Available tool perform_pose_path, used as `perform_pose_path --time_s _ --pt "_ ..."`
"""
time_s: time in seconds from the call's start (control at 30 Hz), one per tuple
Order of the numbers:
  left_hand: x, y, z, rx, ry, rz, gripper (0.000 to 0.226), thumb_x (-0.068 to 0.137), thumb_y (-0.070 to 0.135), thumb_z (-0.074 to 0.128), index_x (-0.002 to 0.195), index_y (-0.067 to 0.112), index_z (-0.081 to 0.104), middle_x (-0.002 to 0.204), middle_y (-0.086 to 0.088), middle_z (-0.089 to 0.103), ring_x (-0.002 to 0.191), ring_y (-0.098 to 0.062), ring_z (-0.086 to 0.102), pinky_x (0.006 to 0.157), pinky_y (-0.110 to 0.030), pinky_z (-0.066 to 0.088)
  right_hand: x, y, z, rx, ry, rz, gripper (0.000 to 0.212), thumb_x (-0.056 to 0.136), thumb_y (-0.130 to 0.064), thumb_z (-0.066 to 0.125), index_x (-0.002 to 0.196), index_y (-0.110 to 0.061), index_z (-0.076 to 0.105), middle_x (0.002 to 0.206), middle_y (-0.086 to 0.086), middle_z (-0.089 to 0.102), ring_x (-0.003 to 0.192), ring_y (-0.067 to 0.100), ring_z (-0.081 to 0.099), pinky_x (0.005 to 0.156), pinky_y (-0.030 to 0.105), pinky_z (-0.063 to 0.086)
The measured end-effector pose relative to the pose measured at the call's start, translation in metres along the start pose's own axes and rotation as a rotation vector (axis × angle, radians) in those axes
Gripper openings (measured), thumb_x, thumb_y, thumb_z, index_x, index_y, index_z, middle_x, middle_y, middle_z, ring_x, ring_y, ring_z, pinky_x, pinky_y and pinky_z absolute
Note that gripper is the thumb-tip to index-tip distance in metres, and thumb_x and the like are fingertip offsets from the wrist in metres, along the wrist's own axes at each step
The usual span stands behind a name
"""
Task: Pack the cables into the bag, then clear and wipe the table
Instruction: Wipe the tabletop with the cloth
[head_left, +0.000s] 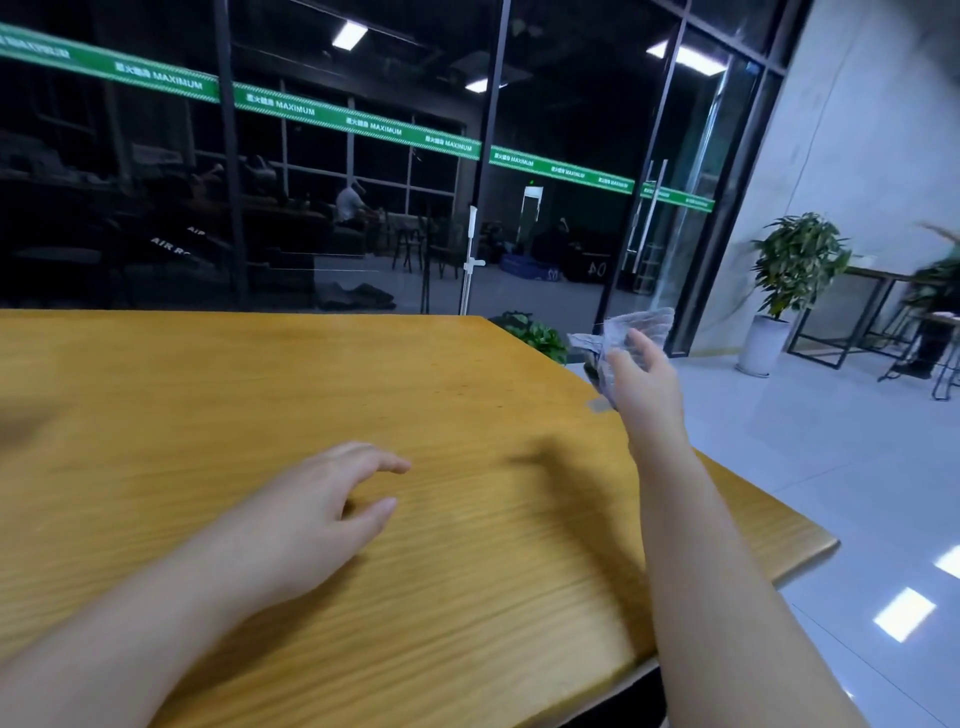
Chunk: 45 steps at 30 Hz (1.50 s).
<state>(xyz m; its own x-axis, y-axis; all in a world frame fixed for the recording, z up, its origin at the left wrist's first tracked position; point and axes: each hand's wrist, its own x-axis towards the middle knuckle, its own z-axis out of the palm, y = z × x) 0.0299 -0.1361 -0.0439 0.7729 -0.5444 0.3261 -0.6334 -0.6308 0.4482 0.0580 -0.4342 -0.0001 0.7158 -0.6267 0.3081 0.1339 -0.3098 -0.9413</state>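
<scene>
My right hand (644, 384) is stretched out past the far right edge of the yellow wooden table (260, 395), holding a crumpled clear plastic bag (631, 330) with something dark inside it. The bag hangs in the air beyond the table's corner, blurred by motion. My left hand (322, 509) hovers low over the middle of the table, palm down, fingers relaxed and slightly spread, holding nothing. No cables or cloth show on the tabletop.
A dark glass wall with a green stripe stands right behind the table. A small leafy plant (540, 335) sits low beyond the far right corner. A potted plant (789, 280) in a white pot and metal-framed tables stand on the shiny tiled floor at right.
</scene>
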Motion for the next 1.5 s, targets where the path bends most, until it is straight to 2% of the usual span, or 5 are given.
perform_pose_path --time_s 0.27,0.77,0.9,1.2,1.5 --pt "-0.001 0.002 -0.002 0.014 0.024 0.009 0.028 0.093 0.038 0.047 0.119 0.049 0.043 0.124 0.035 0.036 0.117 0.006 0.042 0.094 -0.015 0.031 0.000 0.008 -0.046 -0.299 -0.070 0.045 0.055 0.084 -0.001 0.046 0.133 -0.025 0.054 0.090 -0.002 0.061 0.087 0.035 0.062 0.068 0.038 0.051" --pt "-0.002 0.000 -0.001 0.013 0.013 0.044 0.025 0.093 0.040 0.046 0.111 0.054 0.037 0.116 0.044 0.029 0.115 0.011 0.037 0.092 -0.011 0.028 0.016 0.061 -0.060 -0.310 -0.189 0.255 0.026 0.078 -0.019 0.068 0.098 -0.019 0.053 0.105 0.014 0.063 0.091 0.025 0.061 0.063 0.031 0.047" --pt "-0.002 0.003 -0.003 0.008 0.015 0.045 0.025 0.093 0.041 0.045 0.112 0.055 0.036 0.117 0.044 0.029 0.115 0.012 0.036 0.092 -0.013 0.029 0.008 0.060 -0.058 -0.427 -0.237 0.248 0.052 0.081 -0.024 0.066 0.129 -0.012 0.051 0.119 0.013 0.060 0.087 0.021 0.062 0.075 0.040 0.054" --pt "-0.002 0.003 -0.001 0.002 0.030 0.056 0.026 0.093 0.040 0.046 0.113 0.054 0.037 0.115 0.046 0.028 0.116 0.011 0.036 0.090 -0.009 0.029 -0.004 0.054 -0.050 -1.198 -0.212 0.030 0.074 0.088 -0.070 0.036 0.150 -0.036 0.013 0.159 0.005 -0.017 0.145 0.031 -0.015 0.115 0.050 0.005" --pt "0.001 -0.007 0.003 -0.014 0.088 0.029 0.023 0.092 0.038 0.048 0.105 0.055 0.039 0.113 0.045 0.030 0.117 0.013 0.029 0.090 -0.007 0.025 0.031 0.065 -0.028 -1.364 -0.332 0.151 0.038 0.095 -0.051 0.032 0.106 -0.019 0.051 0.124 0.006 0.053 0.116 0.030 0.047 0.099 0.041 0.034"
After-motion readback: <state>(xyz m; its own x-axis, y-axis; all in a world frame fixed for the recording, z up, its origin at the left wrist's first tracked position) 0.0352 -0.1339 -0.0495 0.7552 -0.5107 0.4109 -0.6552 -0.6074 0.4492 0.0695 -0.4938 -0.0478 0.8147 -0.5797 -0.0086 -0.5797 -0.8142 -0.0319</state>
